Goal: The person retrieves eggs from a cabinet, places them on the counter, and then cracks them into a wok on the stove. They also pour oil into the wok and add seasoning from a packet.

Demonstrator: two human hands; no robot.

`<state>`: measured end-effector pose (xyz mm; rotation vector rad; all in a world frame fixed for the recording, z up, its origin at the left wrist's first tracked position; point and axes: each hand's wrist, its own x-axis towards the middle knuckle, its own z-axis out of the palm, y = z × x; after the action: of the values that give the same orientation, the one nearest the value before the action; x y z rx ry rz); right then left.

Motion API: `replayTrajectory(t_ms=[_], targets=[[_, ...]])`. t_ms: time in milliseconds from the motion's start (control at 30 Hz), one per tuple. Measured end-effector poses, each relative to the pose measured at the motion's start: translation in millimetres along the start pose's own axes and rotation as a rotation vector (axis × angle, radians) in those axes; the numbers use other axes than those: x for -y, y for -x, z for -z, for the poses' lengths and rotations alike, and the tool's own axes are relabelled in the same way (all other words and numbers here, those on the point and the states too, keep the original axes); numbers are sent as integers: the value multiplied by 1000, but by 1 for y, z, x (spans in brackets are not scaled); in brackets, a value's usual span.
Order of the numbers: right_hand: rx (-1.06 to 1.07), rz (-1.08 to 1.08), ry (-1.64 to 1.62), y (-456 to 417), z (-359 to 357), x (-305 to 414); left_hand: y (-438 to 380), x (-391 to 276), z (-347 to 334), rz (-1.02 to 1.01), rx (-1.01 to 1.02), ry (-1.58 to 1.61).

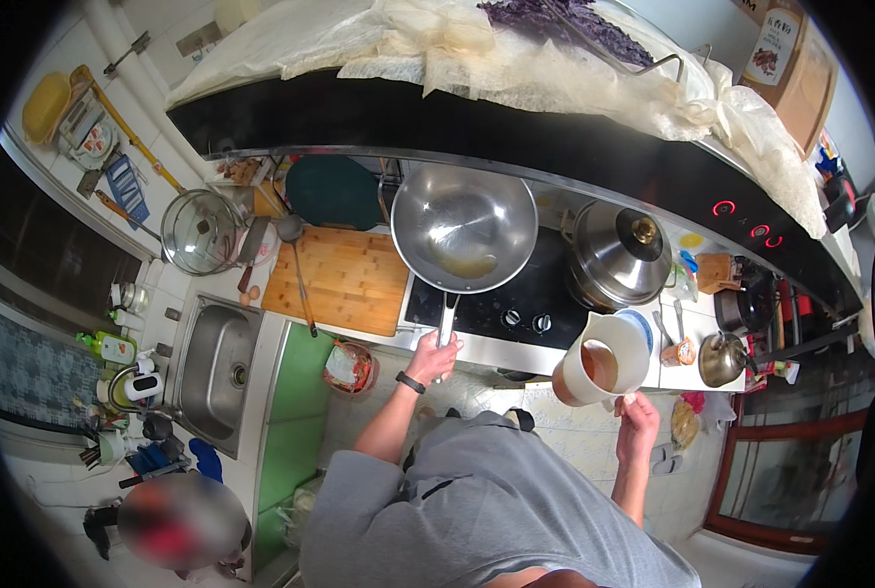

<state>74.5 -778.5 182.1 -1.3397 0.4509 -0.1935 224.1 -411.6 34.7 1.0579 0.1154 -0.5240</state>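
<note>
My left hand (434, 357) grips the handle of a steel wok (465, 220) over the left part of the black cooktop (526, 294). A small pool of yellowish liquid (461, 261) lies in the wok's bottom. Held by its handle in my right hand (637, 420) is a translucent plastic pitcher (632, 353), tilted, with amber-brown liquid (599, 366) inside. The pitcher is in front of the counter edge, to the right of the wok and apart from it. Behind it, a lidded steel pot (621, 253) stands on the right side of the cooktop.
The black range hood (423, 121) hangs low over the stove. Left of the wok, a ladle (298, 264) lies on a bamboo cutting board (342, 279). Beyond are eggs (249, 295) and a steel sink (221, 367). A kettle (722, 359) stands at the counter's right end.
</note>
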Motion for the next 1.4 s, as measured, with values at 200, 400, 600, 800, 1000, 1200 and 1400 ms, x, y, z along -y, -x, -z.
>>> replayTrajectory(t_ms=[200, 400, 600, 800, 1000, 1200, 1400], targets=[[1, 3, 10, 2, -9, 2, -2, 1, 6, -27, -61, -13], [43, 6, 0, 0, -12, 4, -3, -1, 7, -67, -26, 8], [62, 19, 4, 1, -20, 10, -4, -4, -2, -62, 14, 72], [58, 29, 4, 4, -20, 13, -6, -11, -15, -86, 50, 100], [67, 20, 3, 6, -17, 12, -17, -14, -13, -132, 23, 47], [43, -7, -5, 9, -15, 8, -16, -21, -5, -126, -84, -96], [27, -22, -3, 9, -17, 5, -5, -26, 4, -127, -212, -229]])
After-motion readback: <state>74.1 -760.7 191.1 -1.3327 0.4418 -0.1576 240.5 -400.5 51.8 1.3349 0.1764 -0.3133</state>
